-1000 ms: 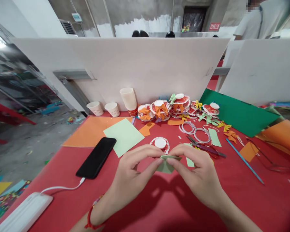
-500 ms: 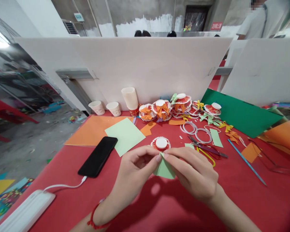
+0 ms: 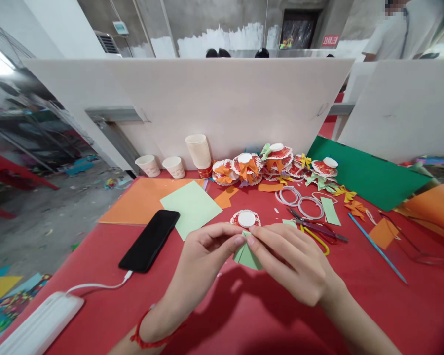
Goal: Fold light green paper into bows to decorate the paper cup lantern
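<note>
Both my hands pinch a small light green folded paper piece [image 3: 246, 256] above the red table [image 3: 244, 315]. My left hand [image 3: 198, 264] grips its top corner from the left, thumb and forefinger closed. My right hand [image 3: 292, 259] holds the same corner from the right, fingers pressed on it. The paper fans downward below my fingertips. Just beyond my fingers lies a red-and-white cut paper cup flower with a white centre [image 3: 246, 218].
A black phone [image 3: 150, 240] with a white cable lies to the left, beside a pale green sheet [image 3: 191, 206] and an orange sheet [image 3: 140, 199]. Finished cup flowers [image 3: 270, 165], paper cups [image 3: 198, 150], white rings [image 3: 299, 201], scissors [image 3: 318, 229], a blue stick [image 3: 377, 248] and dark green card [image 3: 362, 175] lie farther back and right.
The green paper went from lying flat between my fingertips to hanging folded like a fan. My right hand shifted left and over it; both hands now pinch its top corner.
</note>
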A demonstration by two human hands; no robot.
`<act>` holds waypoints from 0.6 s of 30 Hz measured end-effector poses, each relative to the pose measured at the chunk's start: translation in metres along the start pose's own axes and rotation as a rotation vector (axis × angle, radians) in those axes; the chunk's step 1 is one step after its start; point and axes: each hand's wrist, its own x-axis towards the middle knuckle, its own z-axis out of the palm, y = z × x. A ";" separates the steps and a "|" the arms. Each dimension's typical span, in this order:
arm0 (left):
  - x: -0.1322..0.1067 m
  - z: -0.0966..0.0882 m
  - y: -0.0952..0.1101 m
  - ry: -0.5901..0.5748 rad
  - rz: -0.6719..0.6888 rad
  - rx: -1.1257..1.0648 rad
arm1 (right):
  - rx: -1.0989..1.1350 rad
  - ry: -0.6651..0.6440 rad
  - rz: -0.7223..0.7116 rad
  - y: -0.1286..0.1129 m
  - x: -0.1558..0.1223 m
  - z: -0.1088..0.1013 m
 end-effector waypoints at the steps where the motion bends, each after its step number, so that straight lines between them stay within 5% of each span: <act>1: 0.000 0.000 0.000 0.001 0.003 0.005 | -0.011 -0.005 -0.022 0.001 0.000 0.000; 7: 0.001 0.001 0.005 0.019 0.171 0.053 | 0.001 0.012 -0.020 0.001 -0.002 0.003; 14: -0.005 0.005 0.009 0.052 0.736 0.310 | 0.550 0.289 0.544 -0.010 -0.001 0.006; 18: -0.005 0.003 0.005 0.015 0.930 0.355 | 0.632 0.228 0.585 -0.012 0.003 -0.001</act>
